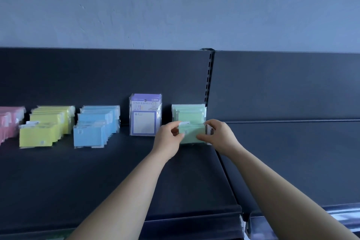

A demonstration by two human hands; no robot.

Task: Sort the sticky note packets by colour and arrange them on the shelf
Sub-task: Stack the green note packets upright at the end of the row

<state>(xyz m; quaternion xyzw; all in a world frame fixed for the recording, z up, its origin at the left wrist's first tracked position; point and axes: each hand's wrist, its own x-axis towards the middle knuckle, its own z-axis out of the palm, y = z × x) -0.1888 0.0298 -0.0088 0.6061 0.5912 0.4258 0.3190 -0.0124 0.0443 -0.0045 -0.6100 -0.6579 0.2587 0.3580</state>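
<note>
Between our hands, the green sticky note packet (191, 135) is held upright at the shelf (116, 181), our left hand (168, 139) pinching its left edge and our right hand (221, 136) gripping its right edge. Just beyond them leans the green stack (190, 113), so we judge this the placing step: next we need to square the packet against that stack and let go. Farther off, left of our left hand, stand the purple packets (145, 116), blue row (96, 127), yellow row (47, 127) and pink row (9, 122).
</note>
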